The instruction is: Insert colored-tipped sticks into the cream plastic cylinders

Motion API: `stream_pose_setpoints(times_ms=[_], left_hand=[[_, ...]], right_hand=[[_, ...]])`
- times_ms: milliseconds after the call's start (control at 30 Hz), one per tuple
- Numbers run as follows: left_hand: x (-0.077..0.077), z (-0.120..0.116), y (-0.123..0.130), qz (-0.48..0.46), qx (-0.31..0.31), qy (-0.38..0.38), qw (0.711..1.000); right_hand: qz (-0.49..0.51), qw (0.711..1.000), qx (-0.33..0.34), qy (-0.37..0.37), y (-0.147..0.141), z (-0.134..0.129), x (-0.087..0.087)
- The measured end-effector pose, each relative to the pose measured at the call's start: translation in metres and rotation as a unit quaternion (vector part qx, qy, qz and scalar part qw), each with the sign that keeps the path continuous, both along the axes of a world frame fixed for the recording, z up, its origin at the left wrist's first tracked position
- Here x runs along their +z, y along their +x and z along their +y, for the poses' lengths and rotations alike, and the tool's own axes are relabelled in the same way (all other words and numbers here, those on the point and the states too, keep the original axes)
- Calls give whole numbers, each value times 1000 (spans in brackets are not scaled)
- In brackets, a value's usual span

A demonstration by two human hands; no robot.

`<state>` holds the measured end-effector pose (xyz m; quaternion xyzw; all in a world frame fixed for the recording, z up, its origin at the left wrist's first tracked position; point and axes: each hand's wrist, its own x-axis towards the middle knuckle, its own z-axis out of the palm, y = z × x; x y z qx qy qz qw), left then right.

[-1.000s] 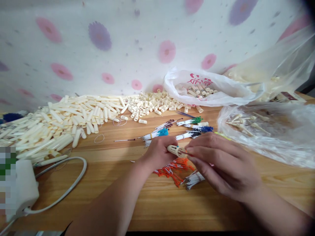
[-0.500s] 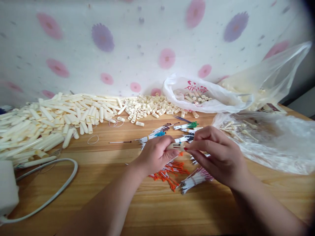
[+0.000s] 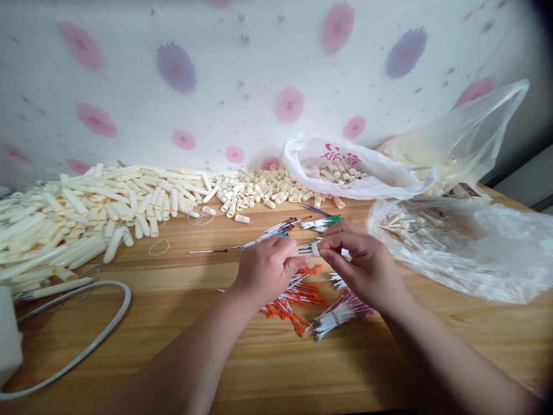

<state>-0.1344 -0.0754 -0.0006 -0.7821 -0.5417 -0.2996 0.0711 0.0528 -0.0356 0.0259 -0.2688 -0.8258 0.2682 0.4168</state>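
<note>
A small cream plastic tube with dark slots (image 3: 305,249) lies level between my two hands above the table. My left hand (image 3: 263,274) is closed round its left part, thumb and forefinger pressing the sides. With thumb and fingers, my right hand (image 3: 367,268) pinches the tube's right end, where a pale ring shows and the fingertips partly hide it. Orange-tipped thin white sticks (image 3: 294,300) lie loose just below the hands. Beside them sits a banded bundle of pink-tipped sticks (image 3: 339,317). Behind the hands are green-tipped sticks (image 3: 322,222) and blue-tipped sticks (image 3: 264,237).
A heap of long cream tubes (image 3: 108,207) covers the left, and short slotted pieces (image 3: 259,190) lie along the wall. A white bag (image 3: 380,178) holds slotted parts; a clear bag (image 3: 470,248) lies at right. A white cable (image 3: 116,323) curves at left.
My right hand has closed in on the tube's end, where a red tip showed before and a pale ring shows now. The view has shifted slightly.
</note>
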Motion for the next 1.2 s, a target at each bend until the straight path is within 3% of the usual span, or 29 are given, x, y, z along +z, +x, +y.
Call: stream_pose_setpoints(times_ms=[133, 300, 467, 533, 633, 700, 800, 967, 1200], left_hand=[[1, 0, -2, 32, 29, 0, 999], [1, -1, -1, 33, 41, 4, 999], [0, 7, -9, -55, 41, -42, 997], [3, 11, -30, -138, 87, -70, 984], [7, 11, -83, -212, 226, -95, 946], [7, 4, -122, -171, 287, -180, 925], [-3, -5, -160, -116, 295, -276, 907], [-23, -4, -169, -84, 268, -313, 907], [-24, -3, -170, -42, 232, -333, 913]], right_hand=[[15, 995, -15, -95, -4, -1, -2], [54, 976, 12, -211, -6, -2, -8], [172, 938, 4, -302, -4, 5, -16], [229, 924, -46, -302, -2, 13, -19], [269, 911, -101, -295, 0, 25, -24], [273, 908, -109, -300, 1, 30, -26], [264, 909, -107, -304, 1, 31, -27], [240, 923, -100, -285, -1, 28, -28], [174, 947, -110, -247, -2, 29, -26]])
